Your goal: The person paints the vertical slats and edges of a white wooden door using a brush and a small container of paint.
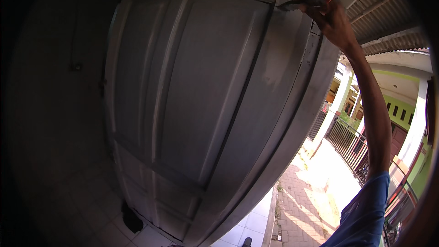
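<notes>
Raised high at the upper right, my right hand point(329, 17) grips a dark paintbrush point(289, 6). Its bristles touch or nearly touch the top of a panelled door's right stile, beside the corner of the tall panel. The door point(212, 75) stands in front of me, coated in whitish grey. Lower on the same stile is an uneven beige patch point(279, 48). A blue sleeve point(363, 209) covers my upper arm. My left hand is out of view.
The door frame point(301, 106) runs along the door's right side. Outside are a brick-paved path point(298, 199), a metal fence point(346, 133) and a corrugated roof point(380, 10). A dark object point(132, 219), hard to identify, lies on the tiled floor point(154, 235) by the door's foot.
</notes>
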The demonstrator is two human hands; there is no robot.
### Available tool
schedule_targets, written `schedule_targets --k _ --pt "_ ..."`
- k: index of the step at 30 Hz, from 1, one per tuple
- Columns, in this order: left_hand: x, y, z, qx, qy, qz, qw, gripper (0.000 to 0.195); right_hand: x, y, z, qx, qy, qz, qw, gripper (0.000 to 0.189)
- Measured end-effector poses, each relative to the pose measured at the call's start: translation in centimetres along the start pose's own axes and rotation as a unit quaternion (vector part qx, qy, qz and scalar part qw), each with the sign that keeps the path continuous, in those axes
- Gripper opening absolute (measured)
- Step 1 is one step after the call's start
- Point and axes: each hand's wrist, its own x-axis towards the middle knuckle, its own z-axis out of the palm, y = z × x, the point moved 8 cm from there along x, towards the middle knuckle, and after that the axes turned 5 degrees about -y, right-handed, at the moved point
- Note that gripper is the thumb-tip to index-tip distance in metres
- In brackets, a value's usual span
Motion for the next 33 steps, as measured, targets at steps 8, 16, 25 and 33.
schedule_targets --k 8,16,25,33 --pt "0.2 0.0 -0.1 0.003 -0.003 -0.002 1.0 0.028 2.4 2.2 1.0 -0.243 -0.023 -0.006 0.97 0.017" --pt "0.5 -0.3 0.3 0.004 -0.006 -0.011 1.0 0.027 -3.7 -6.0 6.6 0.044 -0.131 0.031 0.99 0.024" --pt "0.6 -0.1 0.3 0.007 -0.004 -0.008 1.0 0.026 4.2 5.2 -0.6 -0.063 0.036 0.19 0.979 0.011" --pt "0.8 0.0 0.2 0.008 -0.003 -0.009 1.0 0.026 -3.2 -8.0 9.0 -0.123 -0.121 -0.089 0.981 0.021"
